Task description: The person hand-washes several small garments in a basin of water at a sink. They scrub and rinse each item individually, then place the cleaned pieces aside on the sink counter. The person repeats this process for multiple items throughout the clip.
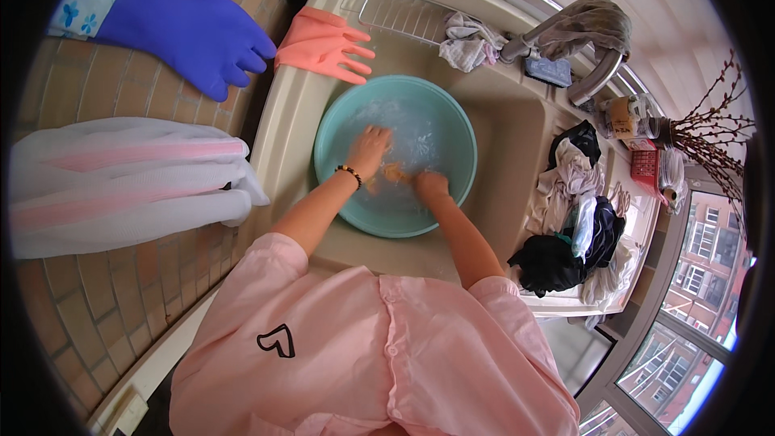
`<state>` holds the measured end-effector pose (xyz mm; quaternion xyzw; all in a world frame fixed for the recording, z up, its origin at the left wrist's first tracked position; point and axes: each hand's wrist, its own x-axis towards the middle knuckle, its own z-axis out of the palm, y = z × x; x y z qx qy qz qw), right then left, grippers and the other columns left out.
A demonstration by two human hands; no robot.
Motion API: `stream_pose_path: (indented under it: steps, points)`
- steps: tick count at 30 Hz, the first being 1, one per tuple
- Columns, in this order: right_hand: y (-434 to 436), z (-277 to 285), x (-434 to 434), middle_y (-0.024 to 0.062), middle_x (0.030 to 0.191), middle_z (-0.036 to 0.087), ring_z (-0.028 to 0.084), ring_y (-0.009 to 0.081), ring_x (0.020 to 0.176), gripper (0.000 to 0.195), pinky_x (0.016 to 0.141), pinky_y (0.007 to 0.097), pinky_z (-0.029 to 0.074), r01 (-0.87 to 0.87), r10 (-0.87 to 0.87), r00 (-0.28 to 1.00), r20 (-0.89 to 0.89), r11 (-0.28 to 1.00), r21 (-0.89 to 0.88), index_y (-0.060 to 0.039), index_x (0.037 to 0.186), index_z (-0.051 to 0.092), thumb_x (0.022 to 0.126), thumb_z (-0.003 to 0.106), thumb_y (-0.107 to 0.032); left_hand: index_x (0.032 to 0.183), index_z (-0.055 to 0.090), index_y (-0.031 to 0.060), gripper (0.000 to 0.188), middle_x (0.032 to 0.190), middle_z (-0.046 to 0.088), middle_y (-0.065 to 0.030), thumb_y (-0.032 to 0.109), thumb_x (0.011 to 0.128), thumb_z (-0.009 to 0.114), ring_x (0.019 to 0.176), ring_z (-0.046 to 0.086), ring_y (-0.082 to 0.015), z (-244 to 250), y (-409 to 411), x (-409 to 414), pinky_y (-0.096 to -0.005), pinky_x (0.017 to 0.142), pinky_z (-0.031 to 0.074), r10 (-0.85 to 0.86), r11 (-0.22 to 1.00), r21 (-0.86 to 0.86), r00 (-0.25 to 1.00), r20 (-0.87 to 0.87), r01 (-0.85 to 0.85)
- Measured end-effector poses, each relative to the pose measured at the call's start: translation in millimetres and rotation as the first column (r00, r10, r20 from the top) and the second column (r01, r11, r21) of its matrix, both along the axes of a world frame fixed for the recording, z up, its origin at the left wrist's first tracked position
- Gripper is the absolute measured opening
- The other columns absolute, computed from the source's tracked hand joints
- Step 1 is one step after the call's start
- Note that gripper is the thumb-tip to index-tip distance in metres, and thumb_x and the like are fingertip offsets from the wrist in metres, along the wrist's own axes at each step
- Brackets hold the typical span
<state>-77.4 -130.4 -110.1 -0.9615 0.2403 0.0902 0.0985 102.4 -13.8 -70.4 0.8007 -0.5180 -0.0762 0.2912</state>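
Observation:
A round turquoise plastic basin of cloudy, sudsy water stands in a beige sink. My left hand, with a beaded bracelet at its wrist, is at the basin's left part, palm down, beside a tan cloth in the water; its fingertips are partly hidden, so I cannot tell if it grips. My right hand is closed at the right end of the tan cloth, low in the basin. A coral rubber glove lies over the sink's left rim.
A blue rubber glove and a white-and-pink mesh item hang by the brick-patterned wall. Behind are a wire rack, crumpled cloth, a cloth-draped faucet and a blue sponge. Piled clothes lie at the right.

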Motion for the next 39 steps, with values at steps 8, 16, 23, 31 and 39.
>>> stream_pose_path:
  steps: [8, 16, 23, 31, 39]
  points:
    - [-52.5, 206.5, 75.1, 0.0064, 0.061, 0.06, 0.054, 0.01, 0.055, 0.029, 0.052, 0.0272, 0.044, -0.026, -0.393, 0.843, 0.367, 0.651, 0.758, -0.0005, 0.075, 0.059, 0.088, 0.056, -0.026, 0.084, 0.065, 0.007, 0.018, 0.086, 0.066, -0.0094, 0.024, 0.078, 0.064, 0.076, 0.061, -0.0242, -33.9, 20.9, 23.6, -0.0353, 0.071, 0.047, 0.366, 0.864, 0.499, 0.769, -0.524, -0.07]
    - [-137.1, 305.8, 123.3, 0.0052, 0.067, 0.061, 0.057, 0.0112, 0.058, 0.028, 0.05, 0.0264, 0.044, 0.046, -0.434, 0.612, 0.661, 0.854, 0.517, -0.0057, 0.077, 0.061, 0.089, 0.056, -0.03, 0.086, 0.062, 0.0025, 0.02, 0.084, 0.066, -0.0071, 0.021, 0.08, 0.066, 0.077, 0.061, -0.0162, -57.0, 21.0, 31.1, -0.031, 0.072, 0.045, 0.397, 0.916, 0.384, 0.391, -0.831, -0.114]
    - [-3.2, 119.5, 75.5, 0.0093, 0.093, 0.067, 0.065, 0.0262, 0.084, 0.035, 0.072, 0.0369, 0.051, 0.101, -0.094, 0.991, -0.093, 0.992, 0.079, -0.0152, 0.095, 0.067, 0.083, 0.057, -0.046, 0.087, 0.066, 0.0022, 0.023, 0.082, 0.066, -0.0086, 0.023, 0.077, 0.067, 0.077, 0.062, -0.022, -47.8, 29.5, 13.2, -0.0345, 0.07, 0.048, 0.441, 0.888, 0.402, 0.66, -0.608, -0.224]
    - [-11.3, 0.0, 17.9, -0.0016, 0.077, 0.059, 0.055, 0.0096, 0.07, 0.024, 0.062, 0.0243, 0.046, 0.363, -0.59, 0.722, -0.362, -0.123, 0.924, -0.0084, 0.097, 0.062, 0.088, 0.06, -0.031, 0.088, 0.063, 0.0048, 0.011, 0.079, 0.063, -0.006, 0.013, 0.084, 0.057, 0.071, 0.062, -0.0153, -39.3, 30.1, 22.0, -0.0291, 0.061, 0.048, 0.494, 0.838, 0.424, 0.145, -0.857, -0.344]
    - [-67.0, 78.1, 2.0, -0.0008, 0.072, 0.054, 0.052, 0.0115, 0.063, 0.02, 0.061, 0.0257, 0.047, 0.29, -0.635, 0.771, 0.056, 0.426, 0.857, -0.0065, 0.092, 0.064, 0.085, 0.064, -0.026, 0.097, 0.059, 0.0063, 0.022, 0.088, 0.06, -0.0021, 0.025, 0.095, 0.048, 0.08, 0.057, -0.0139, -23.3, 5.4, 33.3, -0.0252, 0.069, 0.047, 0.273, 0.642, 0.475, -0.4, -0.875, -0.602]
